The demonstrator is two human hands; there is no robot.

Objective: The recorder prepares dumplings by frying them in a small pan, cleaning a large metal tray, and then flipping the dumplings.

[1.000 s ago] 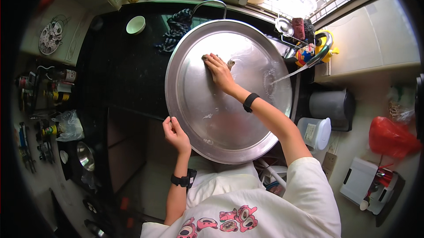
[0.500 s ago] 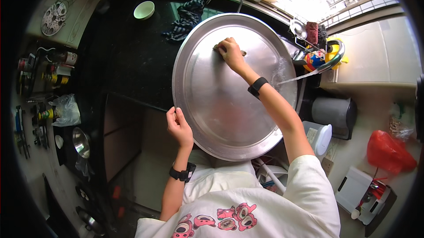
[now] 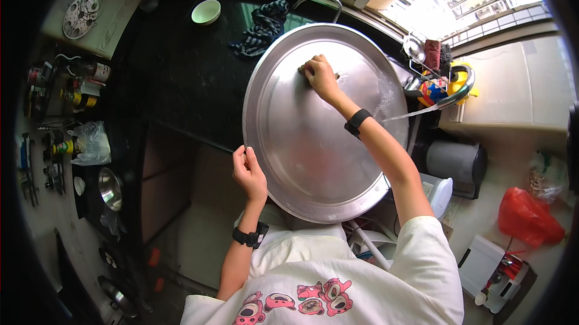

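Head view, only one here: R hand (image 3: pixel 322 80) is closed, fingers bunched round a small brownish-grey pad (image 3: pixel 302 69), exact kind can't tell; bits of it poke out both sides of the fist. It's pressed on the upper part of a big round metal tray (image 3: pixel 289 138), shallow w/ a raised rim, which sits in front of the person, lower edge close to the waist, L side by the counter edge. L hand (image 3: pixel 248 171) is pinched on the tray's L rim, thumb on the inner side, other fingers bent at the outside; the grip underneath is hidden. Dark band (image 3: pixel 357 121) on R wrist, another w/ a boxy unit (image 3: pixel 251 235) on L. A curved tap (image 3: pixel 461 86) at R sends a thin water stream (image 3: pixel 416 113) onto the tray's R part, w/ splash marks there. Next to the tap: a yellow bottle (image 3: pixel 474 91) & a reddish sponge (image 3: pixel 432 53) on a wire rack. Behind the tray, on the black counter (image 3: pixel 169 65): a crumpled dark patterned cloth (image 3: pixel 265 28) near the rim, plus a pale green bowl (image 3: pixel 206 12) farther L. Over at far R, a red plastic bag (image 3: pixel 529 216) & a grey bin (image 3: pixel 456 162).
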